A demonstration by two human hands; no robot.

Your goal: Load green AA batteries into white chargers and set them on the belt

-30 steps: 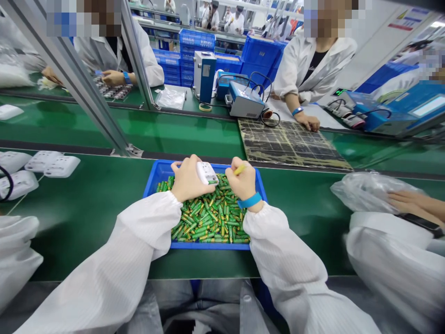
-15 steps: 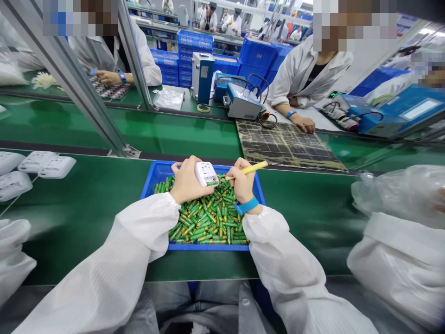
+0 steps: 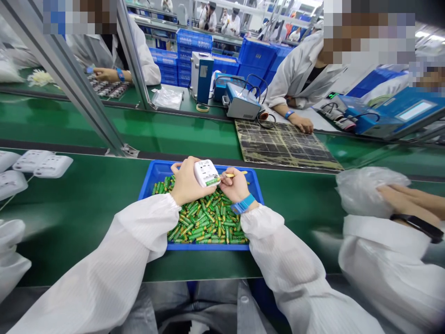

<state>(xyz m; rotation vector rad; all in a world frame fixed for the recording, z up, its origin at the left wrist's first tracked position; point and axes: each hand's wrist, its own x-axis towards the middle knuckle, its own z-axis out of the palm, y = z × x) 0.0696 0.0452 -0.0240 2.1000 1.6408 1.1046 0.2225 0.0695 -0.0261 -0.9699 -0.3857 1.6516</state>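
My left hand [image 3: 187, 182] is closed around a small white plastic device [image 3: 205, 170], its slotted face turned up toward me. Green battery cells show in an opening along the device's near edge. Close to that edge, my right hand [image 3: 237, 186] grips a slim yellow-handled tool [image 3: 229, 175]; its tip is too small to make out. Both hands are above a blue tray [image 3: 208, 247] full of loose green and gold batteries [image 3: 203, 218]. A blue wrist strap [image 3: 243, 204] circles my right wrist.
More white devices [image 3: 52, 165] lie on the green bench at left. Beyond the tray are a scuffed dark board [image 3: 285, 146] and a blue machine [image 3: 243, 102]. On the right, a co-worker's hands [image 3: 406, 199] touch a clear plastic bag [image 3: 365, 190]. A metal post [image 3: 79, 93] slants at left.
My right hand has turned and lowered the yellow tool, now nearer the device's edge and more covered by the fingers. The co-worker's hands and plastic bag at right have moved leftward into view.
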